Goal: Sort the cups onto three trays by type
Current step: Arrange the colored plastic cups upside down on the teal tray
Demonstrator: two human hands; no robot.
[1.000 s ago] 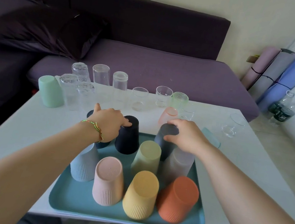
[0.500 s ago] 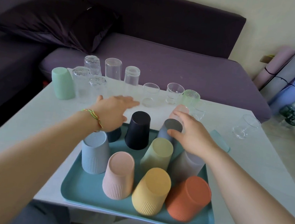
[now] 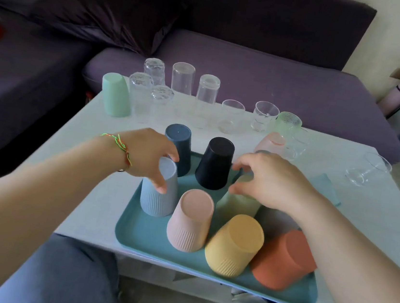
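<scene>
Head view: purple sofa [image 3: 265, 83] right across the back, pale surface [image 3: 92, 196] in front of it. At the near edge of the surface, teal tray [image 3: 143, 235], packed with upturned cups: orange cup [image 3: 284, 260], yellow cup [image 3: 235, 243] and pink cup [image 3: 190, 220] along the front, black cup [image 3: 215, 163] and navy cup [image 3: 179, 146] at the far end. Along the far side of the surface, clear glasses [image 3: 182, 78] in a loose row, mint cup [image 3: 116, 95] at the left end. Left grip [image 3: 148, 155] clamped on the pale blue cup [image 3: 158, 196] at the tray's left side, thumb on its wall, fingers hooked over its top. Right grip [image 3: 270, 182] curled over the pale green cup [image 3: 240, 201] mid-tray, thumb against its side.
</scene>
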